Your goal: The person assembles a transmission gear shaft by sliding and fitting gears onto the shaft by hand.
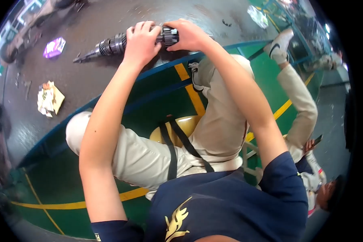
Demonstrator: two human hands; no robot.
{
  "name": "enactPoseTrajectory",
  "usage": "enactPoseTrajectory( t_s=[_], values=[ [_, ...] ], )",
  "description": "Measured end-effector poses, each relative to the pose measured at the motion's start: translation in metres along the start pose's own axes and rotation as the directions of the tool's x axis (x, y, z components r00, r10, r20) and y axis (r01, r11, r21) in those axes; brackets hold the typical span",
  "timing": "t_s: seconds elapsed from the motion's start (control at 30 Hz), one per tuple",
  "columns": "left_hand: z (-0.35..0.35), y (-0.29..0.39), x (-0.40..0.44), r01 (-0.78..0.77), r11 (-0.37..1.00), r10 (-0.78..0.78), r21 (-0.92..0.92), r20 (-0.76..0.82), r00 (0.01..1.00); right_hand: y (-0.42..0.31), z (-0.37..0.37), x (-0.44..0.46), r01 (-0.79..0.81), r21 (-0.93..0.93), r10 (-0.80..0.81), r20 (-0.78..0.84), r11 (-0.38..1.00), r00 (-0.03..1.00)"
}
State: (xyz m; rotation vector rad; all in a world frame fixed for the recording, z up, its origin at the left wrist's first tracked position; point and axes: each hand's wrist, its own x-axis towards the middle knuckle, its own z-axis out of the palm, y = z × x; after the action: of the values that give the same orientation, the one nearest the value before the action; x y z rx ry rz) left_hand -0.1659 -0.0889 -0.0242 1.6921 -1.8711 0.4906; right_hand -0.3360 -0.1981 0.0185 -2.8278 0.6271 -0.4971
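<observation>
A dark metal gear shaft (116,44) lies along the near edge of the worktable (84,80), its thin end pointing left. My left hand (141,42) is wrapped over the shaft right of its middle, fingers curled on the far side. At the shaft's right end, my right hand (186,35) grips around the last toothed gear, with the thumb on the near side. The gear teeth show between my two hands. The palms hide part of the shaft.
On the table are a purple packet (55,47), crumpled paper (50,99), a clear plastic bag (257,17) and small metal pieces (27,89). A blue rim (84,107) edges the table. Another person (306,121) sits at the right, holding a phone (318,140).
</observation>
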Motion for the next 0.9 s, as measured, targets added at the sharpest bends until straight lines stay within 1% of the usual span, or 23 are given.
enactPoseTrajectory(
  t_s=[0.07, 0.1, 0.13, 0.2, 0.23, 0.27, 0.3, 0.33, 0.37, 0.4, 0.43, 0.47, 0.5, 0.53, 0.6, 0.63, 0.67, 0.73, 0.8, 0.87, 0.9],
  values=[
    [-0.003, -0.002, 0.005, 0.012, 1.000, -0.012, -0.020, 0.022, 1.000, 0.005, 0.009, -0.002, 0.027, -0.016, -0.028, -0.031, 1.000, 0.999],
    [-0.008, -0.005, 0.009, 0.036, 0.998, -0.032, -0.051, 0.081, 0.996, 0.002, 0.004, -0.002, 0.005, -0.001, -0.005, 0.020, 1.000, 1.000],
    [-0.016, -0.007, 0.016, 0.000, 0.999, 0.004, -0.040, 0.094, 0.996, 0.005, 0.005, -0.002, -0.014, 0.013, 0.014, -0.013, 1.000, 1.000],
    [-0.038, -0.011, 0.019, 0.010, 0.997, -0.020, 0.073, 0.134, 0.991, 0.008, 0.011, -0.003, -0.002, 0.051, 0.000, 0.032, 0.999, 0.999],
    [-0.056, -0.021, 0.025, 0.030, 0.999, -0.037, 0.037, 0.215, 0.976, 0.008, 0.010, -0.005, -0.026, 0.096, 0.020, 0.066, 0.995, 0.998],
    [-0.068, -0.037, 0.027, 0.120, 0.993, -0.114, -0.001, 0.288, 0.951, 0.009, 0.011, -0.008, -0.037, 0.115, 0.031, 0.053, 0.993, 0.998],
    [-0.080, -0.057, 0.022, 0.219, 0.976, -0.205, 0.004, 0.372, 0.905, 0.013, 0.010, -0.009, -0.024, 0.123, 0.013, 0.083, 0.992, 0.996],
    [-0.091, -0.082, 0.015, 0.376, 0.926, -0.307, -0.031, 0.515, 0.800, 0.017, 0.007, -0.009, -0.007, 0.126, -0.007, 0.109, 0.992, 0.994],
    [-0.104, -0.100, 0.004, 0.491, 0.869, -0.369, -0.050, 0.596, 0.713, 0.021, 0.003, -0.011, -0.017, 0.144, 0.000, 0.113, 0.989, 0.994],
    [-0.107, -0.125, -0.011, 0.577, 0.810, -0.377, -0.104, 0.661, 0.649, 0.024, -0.002, -0.012, -0.020, 0.156, 0.004, 0.103, 0.988, 0.995],
    [-0.105, -0.150, -0.025, 0.646, 0.753, -0.375, -0.125, 0.725, 0.578, 0.028, -0.009, -0.011, -0.130, 0.114, 0.103, 0.216, 0.985, 0.971],
    [-0.106, -0.166, -0.031, 0.661, 0.743, -0.337, -0.102, 0.797, 0.501, 0.030, -0.015, -0.010, -0.232, 0.058, 0.201, 0.325, 0.971, 0.924],
    [-0.100, -0.175, -0.039, 0.597, 0.801, -0.351, -0.043, 0.774, 0.527, 0.032, -0.019, -0.005, -0.216, -0.029, 0.211, 0.379, 0.976, 0.901],
    [-0.098, -0.174, -0.037, 0.526, 0.851, -0.360, 0.016, 0.747, 0.559, 0.035, -0.015, -0.001, -0.213, -0.030, 0.209, 0.368, 0.977, 0.906],
    [-0.090, -0.163, -0.027, 0.414, 0.888, -0.433, 0.202, 0.673, 0.600, 0.034, -0.005, 0.002, -0.265, -0.158, 0.301, 0.285, 0.951, 0.910],
    [-0.081, -0.162, -0.031, 0.323, 0.923, -0.380, 0.207, 0.605, 0.700, 0.027, -0.007, 0.000, -0.267, -0.151, 0.298, 0.242, 0.952, 0.924],
    [-0.072, -0.163, -0.032, 0.311, 0.928, -0.371, 0.204, 0.583, 0.723, 0.026, -0.005, 0.002, -0.252, -0.146, 0.281, 0.241, 0.957, 0.929],
    [-0.067, -0.159, -0.025, 0.375, 0.900, -0.428, 0.222, 0.612, 0.665, 0.024, 0.007, 0.005, -0.178, -0.104, 0.191, 0.125, 0.978, 0.974],
    [-0.068, -0.155, -0.024, 0.402, 0.896, -0.424, 0.187, 0.626, 0.655, 0.024, 0.011, 0.010, -0.160, -0.116, 0.174, 0.122, 0.980, 0.977],
    [-0.069, -0.152, -0.024, 0.430, 0.890, -0.419, 0.150, 0.639, 0.645, 0.023, 0.010, 0.014, -0.203, -0.109, 0.218, 0.152, 0.973, 0.964],
    [-0.064, -0.156, -0.028, 0.381, 0.921, -0.360, 0.080, 0.545, 0.757, 0.021, 0.010, 0.014, -0.229, -0.105, 0.241, 0.133, 0.968, 0.961]
  ],
)
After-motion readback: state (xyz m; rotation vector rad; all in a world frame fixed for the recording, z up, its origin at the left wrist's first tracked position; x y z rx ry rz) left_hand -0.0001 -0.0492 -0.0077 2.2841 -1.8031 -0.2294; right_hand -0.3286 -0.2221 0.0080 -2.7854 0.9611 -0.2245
